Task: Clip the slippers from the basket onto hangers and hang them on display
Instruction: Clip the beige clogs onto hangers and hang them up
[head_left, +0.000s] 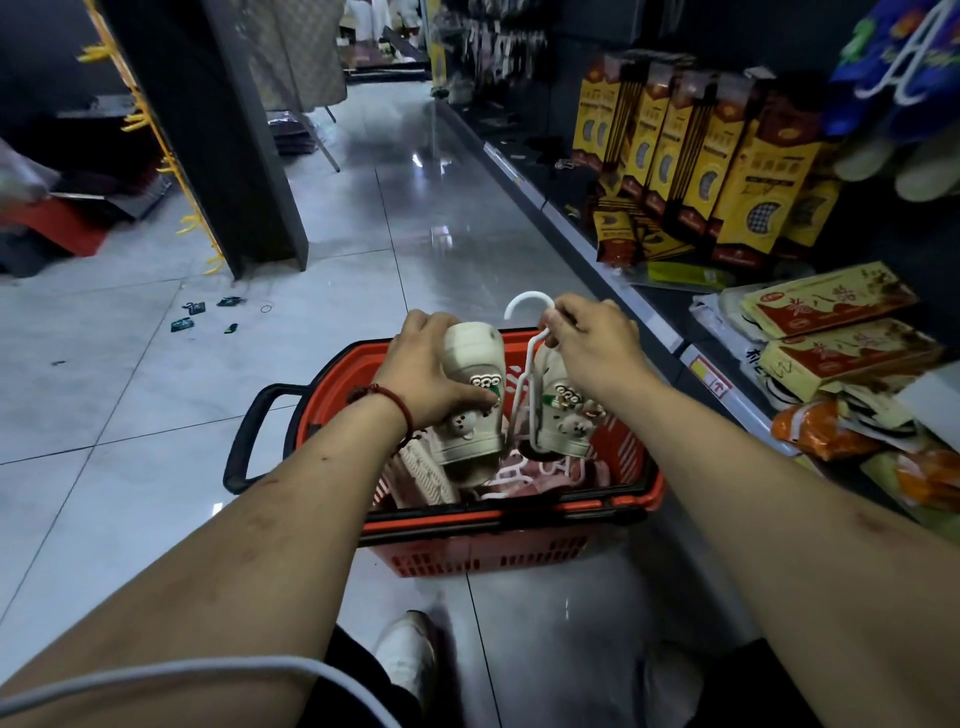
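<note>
Above the red basket (514, 551) I hold a pair of cream slippers with small bear charms. My left hand (431, 369) grips the left slipper (475, 395) around its heel end. The right slipper (563, 415) hangs on the white hanger (524, 358), whose hook curves up between my hands. My right hand (592, 338) pinches the hanger just below its hook. More slippers (426, 473) and white hangers (519, 480) lie in the basket beneath.
The basket stands on a glossy tiled floor with its black handle (254, 436) at the left. Shelves with yellow packaged goods (727, 171) run along the right; blue slippers (893, 78) hang at top right. A dark pillar (228, 135) with yellow hooks stands at left. Small scraps (192, 314) litter the floor.
</note>
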